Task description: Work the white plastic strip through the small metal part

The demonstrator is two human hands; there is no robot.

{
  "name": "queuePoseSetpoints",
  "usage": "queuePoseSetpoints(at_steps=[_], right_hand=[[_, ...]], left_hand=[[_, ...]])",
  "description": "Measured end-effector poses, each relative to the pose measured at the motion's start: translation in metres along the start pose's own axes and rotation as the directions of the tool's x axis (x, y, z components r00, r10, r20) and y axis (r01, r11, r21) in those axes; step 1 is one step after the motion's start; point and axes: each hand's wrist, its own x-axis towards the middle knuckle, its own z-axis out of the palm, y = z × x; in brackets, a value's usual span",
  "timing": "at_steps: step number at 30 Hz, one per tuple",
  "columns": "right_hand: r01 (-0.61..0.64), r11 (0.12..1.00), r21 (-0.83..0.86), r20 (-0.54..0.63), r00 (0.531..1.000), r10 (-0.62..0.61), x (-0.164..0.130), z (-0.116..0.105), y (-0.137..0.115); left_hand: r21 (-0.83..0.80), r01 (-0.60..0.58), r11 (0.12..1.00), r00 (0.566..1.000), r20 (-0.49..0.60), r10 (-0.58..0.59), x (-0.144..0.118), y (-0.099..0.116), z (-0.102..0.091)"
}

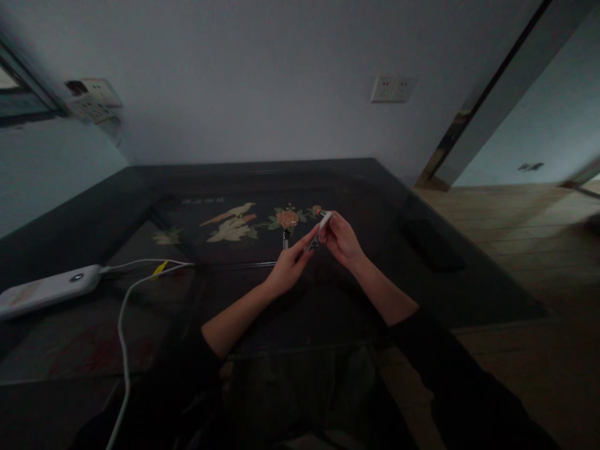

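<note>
A small, slim white object [324,220] with a dark strip and a bit of red near its upper end is tilted between my hands; I cannot make out its kind. My right hand [341,237] pinches its upper end with curled fingers. The lower end lies against the fingers of my left hand [291,264], which are closed on it. Just beyond my left hand, a small silver and dark item [285,239] rests on the black tabletop [300,306]. Part of another small dark item [314,244] shows beneath the held object.
A white power strip [51,290] lies on the left, with a white cable [122,337] and a yellow tag [160,269]. A flat black object [434,245] lies on the right. Flowers and a bird decorate the tabletop. A wall with a socket [394,89] stands behind.
</note>
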Motion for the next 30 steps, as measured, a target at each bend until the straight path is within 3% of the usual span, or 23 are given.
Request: queuePoseSetpoints(at_steps=[9,17,30], right_hand=[[-0.016,1.000,0.012,-0.032,0.999,0.016,0.0000,0.0009,0.0007],[-0.017,1.000,-0.019,-0.014,1.000,0.016,-0.0008,0.0033,-0.0031],[-0.015,0.999,-0.048,-0.017,1.000,0.014,-0.0004,0.0013,-0.0007]], left_hand=[[0.010,-0.036,0.999,0.997,-0.067,0.037,0.0059,-0.0035,-0.0045],[0.047,0.033,0.998,0.993,-0.112,-0.027,0.0059,-0.0081,-0.0076],[0.033,0.008,0.999,0.992,-0.123,-0.004,0.0077,-0.0052,-0.0068]])
